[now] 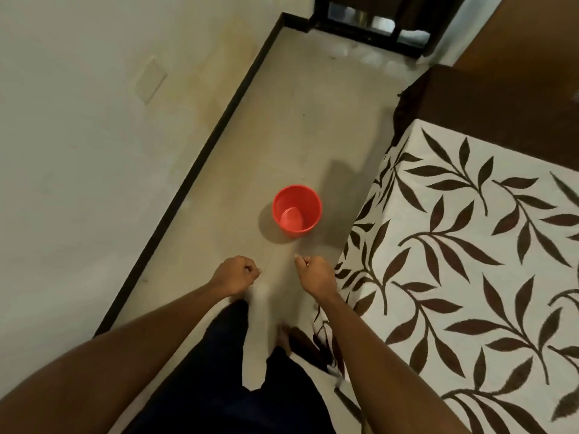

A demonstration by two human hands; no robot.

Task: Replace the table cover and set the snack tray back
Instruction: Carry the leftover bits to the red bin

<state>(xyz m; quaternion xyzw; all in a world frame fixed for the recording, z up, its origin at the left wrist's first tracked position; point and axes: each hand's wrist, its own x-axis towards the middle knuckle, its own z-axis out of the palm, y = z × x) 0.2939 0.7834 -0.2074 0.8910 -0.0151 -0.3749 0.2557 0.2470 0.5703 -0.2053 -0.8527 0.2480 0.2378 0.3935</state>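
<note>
A white cover with a dark brown leaf pattern (463, 245) lies spread over a raised surface at the right, its edge hanging down toward the floor. My left hand (233, 274) and my right hand (313, 274) are held out in front of me above the floor, both with fingers curled into loose fists and nothing in them. The right hand is just left of the cover's hanging edge, apart from it. No snack tray is in view.
A red bucket (297, 211) stands empty on the pale floor (307, 120) just beyond my hands. A cream wall (94, 120) with a dark skirting runs along the left. A dark doorway (369, 23) is at the far end. My legs and a bare foot show below.
</note>
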